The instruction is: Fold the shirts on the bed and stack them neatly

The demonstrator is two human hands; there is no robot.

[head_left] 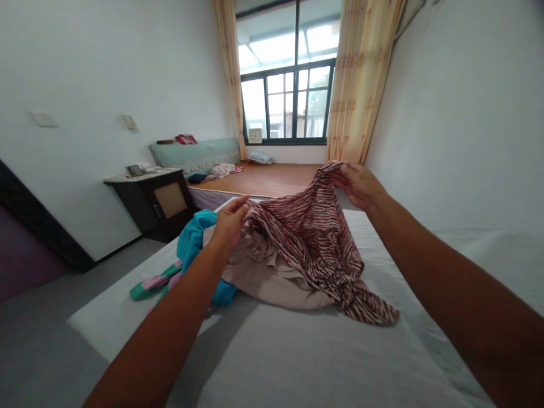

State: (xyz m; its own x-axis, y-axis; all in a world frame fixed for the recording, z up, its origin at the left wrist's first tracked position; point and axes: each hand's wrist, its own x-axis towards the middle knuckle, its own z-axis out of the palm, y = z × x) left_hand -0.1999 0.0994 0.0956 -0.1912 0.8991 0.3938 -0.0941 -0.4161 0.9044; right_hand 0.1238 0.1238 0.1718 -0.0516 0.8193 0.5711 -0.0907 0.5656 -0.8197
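A red, white and dark striped garment [314, 232] hangs between my two hands, its lower part resting on the bed. My left hand [232, 220] pinches one upper edge of it. Higher up and to the right, my right hand [359, 182] grips another edge between thumb and fingers. Whether it is a blouse or a dress, I cannot tell. Under and behind it lies a crumpled beige garment [272, 283]. A bright blue cloth [191, 237] and a green and pink piece [148, 286] lie left of that, partly hidden by my left forearm.
The pile lies on a bed with a white sheet [297, 357]. Beyond is a second bed with a brown mat [272, 178] and a few clothes [223, 171]. A dark cabinet [170, 201] stands at the left, and a window [293, 102] with curtains at the back.
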